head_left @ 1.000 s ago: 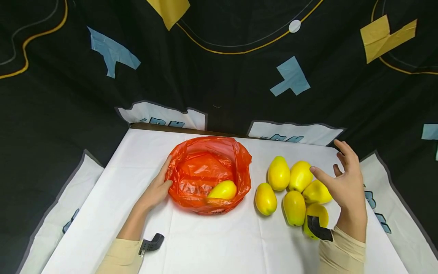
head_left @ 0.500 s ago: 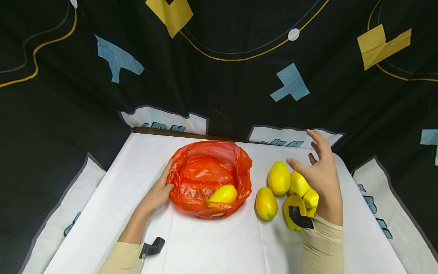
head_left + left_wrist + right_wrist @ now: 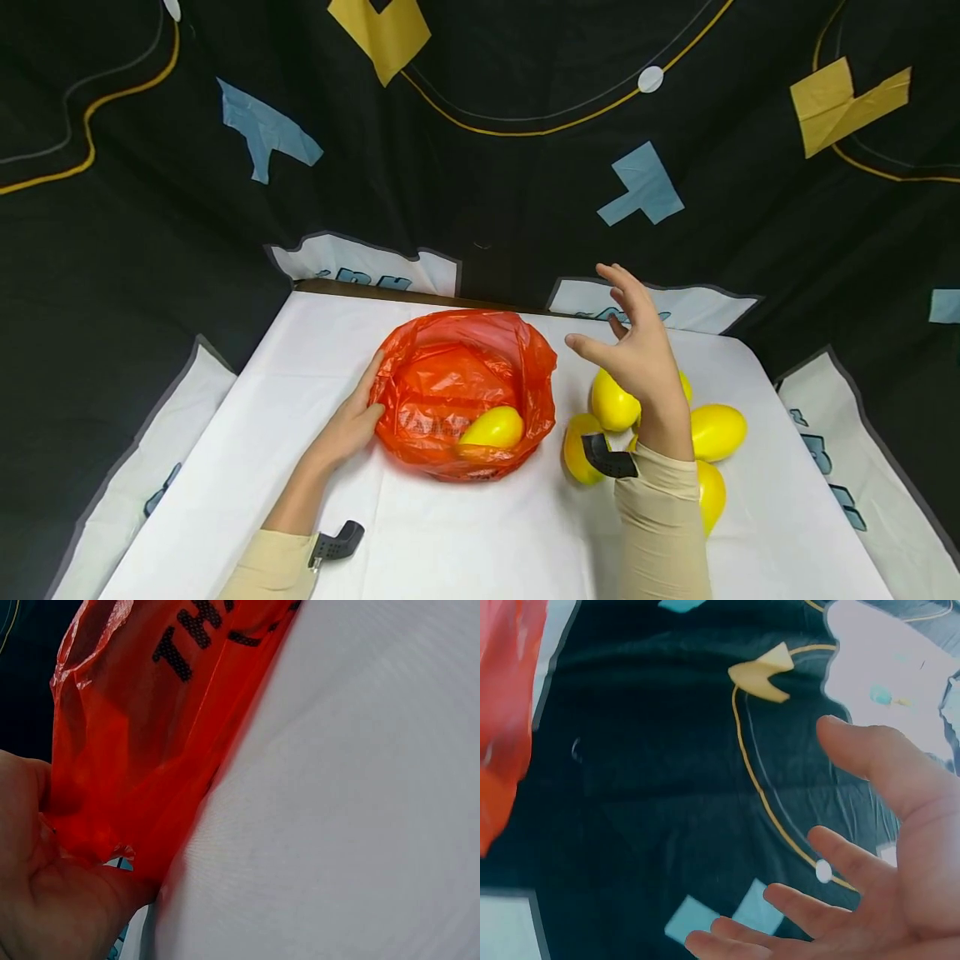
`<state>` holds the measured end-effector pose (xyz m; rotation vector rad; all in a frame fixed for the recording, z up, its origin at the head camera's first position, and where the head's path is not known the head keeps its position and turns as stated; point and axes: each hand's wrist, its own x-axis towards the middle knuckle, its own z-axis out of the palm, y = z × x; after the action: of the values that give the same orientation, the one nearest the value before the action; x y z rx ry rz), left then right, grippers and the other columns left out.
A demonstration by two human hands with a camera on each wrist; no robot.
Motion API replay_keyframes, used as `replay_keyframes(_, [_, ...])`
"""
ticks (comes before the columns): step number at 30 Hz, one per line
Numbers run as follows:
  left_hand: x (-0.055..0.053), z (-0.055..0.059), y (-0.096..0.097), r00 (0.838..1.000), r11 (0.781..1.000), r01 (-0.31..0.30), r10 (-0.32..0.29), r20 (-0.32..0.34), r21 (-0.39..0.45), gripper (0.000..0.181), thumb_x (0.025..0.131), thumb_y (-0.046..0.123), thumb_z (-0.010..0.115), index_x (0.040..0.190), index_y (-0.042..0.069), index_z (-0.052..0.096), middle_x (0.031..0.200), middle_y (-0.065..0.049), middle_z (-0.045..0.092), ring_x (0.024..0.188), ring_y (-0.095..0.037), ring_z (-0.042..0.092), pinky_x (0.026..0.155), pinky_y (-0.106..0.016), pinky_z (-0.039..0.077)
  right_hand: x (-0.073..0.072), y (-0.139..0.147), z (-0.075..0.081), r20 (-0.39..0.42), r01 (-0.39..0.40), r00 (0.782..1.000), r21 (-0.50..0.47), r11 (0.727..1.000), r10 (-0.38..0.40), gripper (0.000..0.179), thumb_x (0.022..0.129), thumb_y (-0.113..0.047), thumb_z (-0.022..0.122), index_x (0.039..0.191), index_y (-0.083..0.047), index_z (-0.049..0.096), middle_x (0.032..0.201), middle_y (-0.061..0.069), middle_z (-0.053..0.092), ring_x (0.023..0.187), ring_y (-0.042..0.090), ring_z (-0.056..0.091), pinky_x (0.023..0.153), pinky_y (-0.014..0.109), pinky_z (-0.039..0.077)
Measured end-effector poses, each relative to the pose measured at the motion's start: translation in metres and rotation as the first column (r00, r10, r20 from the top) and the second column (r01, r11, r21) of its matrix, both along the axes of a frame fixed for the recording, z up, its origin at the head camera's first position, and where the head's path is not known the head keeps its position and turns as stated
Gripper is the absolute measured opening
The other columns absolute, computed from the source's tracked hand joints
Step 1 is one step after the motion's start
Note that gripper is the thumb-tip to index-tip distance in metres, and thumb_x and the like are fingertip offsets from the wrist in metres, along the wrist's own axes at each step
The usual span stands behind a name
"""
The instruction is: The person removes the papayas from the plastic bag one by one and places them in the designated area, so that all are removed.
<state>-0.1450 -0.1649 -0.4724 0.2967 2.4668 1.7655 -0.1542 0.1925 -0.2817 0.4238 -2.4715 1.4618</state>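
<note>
A red plastic bag stands with its mouth open on the white table, and one yellow mango lies inside. My left hand rests against the bag's left side, thumb and fingers apart; in the left wrist view the red plastic sits between them and the fingertips are hidden. Right of the bag is a group of yellow mangoes, partly covered by my right arm. Above them my right hand is raised with spread fingers, holding nothing, as the right wrist view also shows.
The table has a white cover. Behind it hangs a black cloth with blue and yellow shapes. A black wrist device is strapped to the left sleeve, and another to the right.
My right hand has swept left from beyond the mangoes toward the bag, still with fingers spread and nothing in it. My left hand stays at the bag; the view has shifted slightly.
</note>
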Motion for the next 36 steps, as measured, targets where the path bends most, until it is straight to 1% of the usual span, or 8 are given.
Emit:
replay_keyframes(3, [0.004, 0.011, 0.002, 1.0, 1.0, 0.009, -0.009, -0.002, 0.01, 0.078, 0.093, -0.008, 0.039, 0.158, 0.016, 0.003, 0.163, -0.008, 0.004, 0.147, -0.029, 0.004, 0.115, -0.058, 0.009, -0.005, -0.011, -0.001, 0.008, -0.047, 0.999, -0.016, 0.999, 0.048, 0.081, 0.073, 0.001, 0.079, 0.146, -0.013, 0.044, 0.156, 0.005, 0.025, 0.136, 0.032, 0.032, 0.105, 0.057, 0.035])
replay_keyframes(6, [0.004, 0.012, 0.003, 1.0, 1.0, 0.008, -0.008, 0.005, 0.009, 0.078, 0.093, -0.007, 0.039, 0.158, 0.017, 0.003, 0.163, -0.007, 0.004, 0.147, -0.029, 0.004, 0.115, -0.057, 0.009, -0.008, -0.021, -0.003, 0.022, -0.081, 0.996, -0.015, 0.997, 0.081, 0.081, 0.074, 0.001, 0.079, 0.145, -0.015, 0.044, 0.157, 0.004, 0.024, 0.136, 0.032, 0.031, 0.106, 0.056, 0.035])
replay_keyframes(12, [-0.003, -0.012, -0.003, 1.0, 1.0, -0.016, 0.016, -0.001, -0.002, 0.079, 0.096, -0.002, 0.04, 0.158, 0.03, 0.003, 0.163, 0.004, 0.004, 0.146, -0.025, 0.004, 0.115, -0.057, 0.007, -0.018, -0.037, -0.01, 0.051, -0.144, 0.988, -0.014, 0.989, 0.145, 0.079, 0.075, 0.002, 0.078, 0.145, -0.014, 0.046, 0.157, 0.003, 0.024, 0.137, 0.033, 0.031, 0.106, 0.055, 0.035])
replay_keyframes(16, [-0.007, -0.022, -0.005, 1.0, 1.0, -0.024, 0.024, -0.017, -0.011, 0.082, 0.095, -0.001, 0.041, 0.157, 0.037, 0.003, 0.162, 0.009, 0.004, 0.147, -0.021, 0.005, 0.116, -0.054, 0.009, -0.036, -0.043, -0.032, 0.079, -0.184, 0.98, -0.003, 0.983, 0.184, 0.079, 0.074, 0.0, 0.081, 0.143, -0.02, 0.049, 0.157, -0.002, 0.026, 0.137, 0.033, 0.032, 0.106, 0.053, 0.037])
replay_keyframes(21, [-0.005, -0.023, -0.005, 0.999, 0.999, -0.026, 0.025, -0.022, -0.023, 0.083, 0.094, 0.0, 0.041, 0.157, 0.038, 0.002, 0.162, 0.008, 0.005, 0.147, -0.023, 0.007, 0.116, -0.054, 0.009, -0.054, -0.05, -0.06, 0.133, -0.23, 0.964, 0.0, 0.973, 0.228, 0.077, 0.072, -0.005, 0.084, 0.138, -0.03, 0.054, 0.154, -0.013, 0.028, 0.133, 0.027, 0.036, 0.093, 0.045, 0.05])
replay_keyframes(28, [-0.004, -0.023, -0.004, 0.999, 0.999, -0.029, 0.028, -0.029, -0.034, 0.082, 0.094, 0.001, 0.041, 0.157, 0.036, 0.002, 0.162, 0.01, 0.005, 0.146, -0.021, 0.008, 0.116, -0.051, 0.009, -0.069, -0.061, -0.089, 0.213, -0.305, 0.934, 0.067, 0.95, 0.285, 0.068, 0.071, -0.011, 0.084, 0.132, -0.026, 0.059, 0.153, -0.011, 0.031, 0.129, 0.024, 0.04, 0.091, 0.046, 0.051])
replay_keyframes(32, [-0.005, -0.022, -0.004, 0.999, 0.999, -0.028, 0.027, -0.026, -0.027, 0.081, 0.095, 0.001, 0.041, 0.157, 0.037, 0.003, 0.161, 0.013, 0.005, 0.146, -0.016, 0.006, 0.117, -0.048, 0.009, -0.074, -0.066, -0.106, 0.31, -0.388, 0.892, 0.153, 0.909, 0.328, 0.068, 0.07, -0.013, 0.085, 0.132, -0.026, 0.059, 0.15, -0.005, 0.037, 0.128, 0.027, 0.04, 0.09, 0.047, 0.052])
replay_keyframes(36, [-0.005, -0.022, -0.005, 0.999, 0.999, -0.028, 0.027, -0.026, -0.028, 0.082, 0.094, 0.001, 0.04, 0.157, 0.036, 0.003, 0.162, 0.011, 0.005, 0.147, -0.018, 0.005, 0.116, -0.051, 0.009, -0.073, -0.072, -0.117, 0.467, -0.537, 0.795, 0.246, 0.807, 0.387, 0.069, 0.07, -0.012, 0.085, 0.13, -0.032, 0.059, 0.145, -0.003, 0.042, 0.13, 0.031, 0.036, 0.089, 0.047, 0.051])
